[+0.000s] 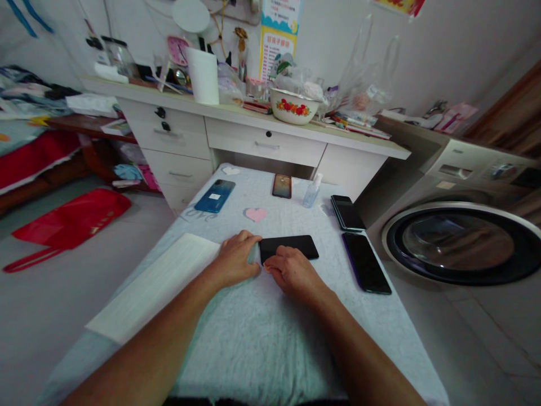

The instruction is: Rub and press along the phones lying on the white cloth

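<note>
A black smartphone (302, 243) lies screen up in the middle of the cloth-covered table (253, 349). My left hand (237, 257) steadies its left end, index finger at the far corner and thumb near the close corner. Over the near edge of the screen, my right hand (291, 269) has its fingers pinched together. A small pale orange bit shows at those fingertips, too small to name. Left of the phone, partly behind my left forearm, lies a white rectangular sheet (156, 287).
Around lie a blue phone (214, 196), a brown phone or case (282, 186), a clear spray bottle (313, 192), stacked dark phones (349, 213) and a purple-edged phone (367, 264). A desk (262, 144) stands behind, a washing machine (448, 186) at right, a red bag (80, 217) on the floor.
</note>
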Motion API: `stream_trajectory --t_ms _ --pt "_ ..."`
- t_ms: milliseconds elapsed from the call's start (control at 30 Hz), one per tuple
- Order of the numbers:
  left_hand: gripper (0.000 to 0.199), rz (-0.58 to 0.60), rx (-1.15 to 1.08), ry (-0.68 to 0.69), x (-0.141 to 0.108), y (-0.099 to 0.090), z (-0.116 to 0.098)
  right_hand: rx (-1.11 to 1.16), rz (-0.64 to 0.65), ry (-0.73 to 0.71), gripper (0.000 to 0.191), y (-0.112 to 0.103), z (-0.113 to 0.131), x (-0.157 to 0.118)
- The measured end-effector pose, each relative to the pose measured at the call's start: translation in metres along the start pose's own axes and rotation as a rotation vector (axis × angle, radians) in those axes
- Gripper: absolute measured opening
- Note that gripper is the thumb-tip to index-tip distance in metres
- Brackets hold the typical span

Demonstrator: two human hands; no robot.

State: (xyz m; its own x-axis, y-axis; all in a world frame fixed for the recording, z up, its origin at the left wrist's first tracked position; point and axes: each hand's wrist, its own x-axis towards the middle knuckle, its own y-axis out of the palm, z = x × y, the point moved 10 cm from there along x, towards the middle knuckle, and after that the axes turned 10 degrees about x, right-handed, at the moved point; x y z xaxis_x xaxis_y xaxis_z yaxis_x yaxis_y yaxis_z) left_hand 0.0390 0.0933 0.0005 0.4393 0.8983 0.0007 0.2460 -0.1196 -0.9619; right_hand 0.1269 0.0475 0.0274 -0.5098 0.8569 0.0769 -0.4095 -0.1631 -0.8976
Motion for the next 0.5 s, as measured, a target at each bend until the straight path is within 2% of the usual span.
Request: stream_trajectory --t_ms 233,500 --pt "0.063 -0.007 -0.003 0.002 0.0002 0.0006 0.0009 -0.007 -0.011 -0.006 0.016 0.0025 0.0065 0.0025" --pt "0.063 0.002 0.006 -0.003 -0.0010 -0.0005 0.0002 -0.005 -0.014 0.023 0.015 0.0002 -0.0031 0.0021"
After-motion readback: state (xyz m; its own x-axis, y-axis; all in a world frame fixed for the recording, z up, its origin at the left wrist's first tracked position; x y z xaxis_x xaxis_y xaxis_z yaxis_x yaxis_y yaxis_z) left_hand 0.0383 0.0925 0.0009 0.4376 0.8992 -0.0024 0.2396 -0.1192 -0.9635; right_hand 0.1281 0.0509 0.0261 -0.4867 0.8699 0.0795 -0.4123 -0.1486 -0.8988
